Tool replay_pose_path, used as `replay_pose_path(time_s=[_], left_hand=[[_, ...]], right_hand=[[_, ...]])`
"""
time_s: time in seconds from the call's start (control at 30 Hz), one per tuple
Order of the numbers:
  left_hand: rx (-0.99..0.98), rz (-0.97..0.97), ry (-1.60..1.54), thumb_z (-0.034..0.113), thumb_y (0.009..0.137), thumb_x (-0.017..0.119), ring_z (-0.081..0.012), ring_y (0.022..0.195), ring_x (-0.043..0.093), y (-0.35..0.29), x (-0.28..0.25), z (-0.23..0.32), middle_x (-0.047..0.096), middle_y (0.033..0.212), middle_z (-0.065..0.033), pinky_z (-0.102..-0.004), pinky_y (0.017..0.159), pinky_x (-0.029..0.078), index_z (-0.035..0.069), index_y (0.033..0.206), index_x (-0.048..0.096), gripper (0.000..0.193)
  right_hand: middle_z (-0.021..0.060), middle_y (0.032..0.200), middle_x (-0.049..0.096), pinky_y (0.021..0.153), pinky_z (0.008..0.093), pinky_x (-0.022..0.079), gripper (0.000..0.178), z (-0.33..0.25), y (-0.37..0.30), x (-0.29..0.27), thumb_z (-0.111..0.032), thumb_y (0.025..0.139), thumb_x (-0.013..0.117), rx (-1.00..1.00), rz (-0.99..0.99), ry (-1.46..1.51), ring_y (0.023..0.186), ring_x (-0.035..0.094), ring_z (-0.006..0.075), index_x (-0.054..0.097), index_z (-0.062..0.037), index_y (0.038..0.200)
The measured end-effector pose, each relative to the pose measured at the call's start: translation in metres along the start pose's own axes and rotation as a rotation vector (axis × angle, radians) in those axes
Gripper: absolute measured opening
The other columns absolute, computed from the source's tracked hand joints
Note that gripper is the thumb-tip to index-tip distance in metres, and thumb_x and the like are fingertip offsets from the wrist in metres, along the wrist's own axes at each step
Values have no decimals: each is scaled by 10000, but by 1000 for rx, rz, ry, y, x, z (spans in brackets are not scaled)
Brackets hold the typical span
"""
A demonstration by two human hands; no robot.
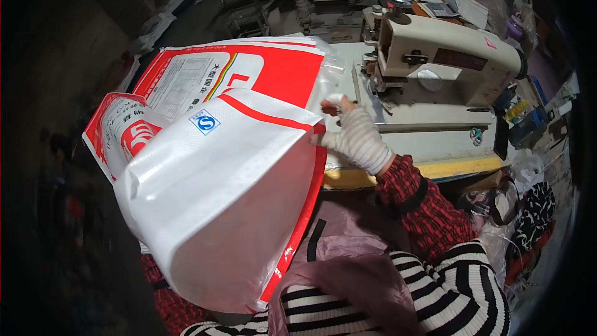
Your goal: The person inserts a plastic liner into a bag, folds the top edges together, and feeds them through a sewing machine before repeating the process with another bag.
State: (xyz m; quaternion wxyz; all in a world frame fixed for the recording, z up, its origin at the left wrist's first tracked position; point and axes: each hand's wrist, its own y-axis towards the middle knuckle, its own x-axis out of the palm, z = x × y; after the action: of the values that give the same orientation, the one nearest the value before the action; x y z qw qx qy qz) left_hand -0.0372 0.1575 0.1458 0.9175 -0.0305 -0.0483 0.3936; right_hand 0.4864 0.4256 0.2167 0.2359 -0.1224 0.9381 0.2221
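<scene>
A large white plastic sack (pixel 205 168) with red bands is raised in front of me, its wide mouth turned toward my body. My right hand (pixel 360 137), in a whitish striped fingerless covering, is at the sack's upper right corner. Its thumb lies over the red-edged rim, while the other fingers curl above the corner. Behind the sack, at lower left, my left hand is hidden; only a sliver of pale cuff and the red-and-black sleeve (pixel 161 286) show. Beyond it lies a stack of red and white sacks (pixel 289 74), with one rolled or folded sack (pixel 118 124) at its left.
A cream sewing machine (pixel 454 56) stands on the table to the right. Small scissors (pixel 476 136) and a dark phone-like slab (pixel 501 138) lie at the table's right. A calculator (pixel 440 10) and papers sit farther back. Clear plastic bags and cloth are heaped at right.
</scene>
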Motion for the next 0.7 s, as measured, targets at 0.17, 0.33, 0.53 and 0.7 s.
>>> replay_pose_path(time_s=[0.17, 0.33, 0.53, 0.7], left_hand=[[5, 153, 214, 181, 861, 620, -201, 790, 624, 4, -40, -33, 643, 988, -103, -345, 730, 527, -8, 1106, 597, 310], [-41, 280, 214, 209, 835, 655, -210, 708, 610, 3, -47, -67, 642, 860, -77, -342, 633, 515, 0, 1061, 604, 312], [-113, 273, 38, 234, 898, 565, -286, 898, 628, 6, -36, -103, 631, 1055, -134, -434, 784, 538, 15, 1159, 550, 340], [-305, 73, -203, 369, 894, 581, -290, 1038, 585, -84, -29, -116, 579, 1181, -130, -439, 895, 505, 13, 1244, 485, 509]], right_hand=[[95, 882, 672, 726, 280, 511, 236, 3, 18, 23, -139, 797, 687, -3, -57, 459, 800, 630, 172, 619, -7, 981], [35, 820, 654, 632, 235, 473, 256, 129, -11, 14, -255, 811, 670, 277, 140, 623, 734, 593, 101, 651, -11, 887], [99, 849, 633, 647, 270, 492, 205, 157, -67, 9, -101, 774, 639, 171, -409, -65, 736, 610, 181, 612, -25, 963], [20, 818, 616, 649, 248, 491, 286, 105, -63, -14, -154, 751, 662, 732, -164, 1156, 709, 587, 121, 599, -29, 999]])
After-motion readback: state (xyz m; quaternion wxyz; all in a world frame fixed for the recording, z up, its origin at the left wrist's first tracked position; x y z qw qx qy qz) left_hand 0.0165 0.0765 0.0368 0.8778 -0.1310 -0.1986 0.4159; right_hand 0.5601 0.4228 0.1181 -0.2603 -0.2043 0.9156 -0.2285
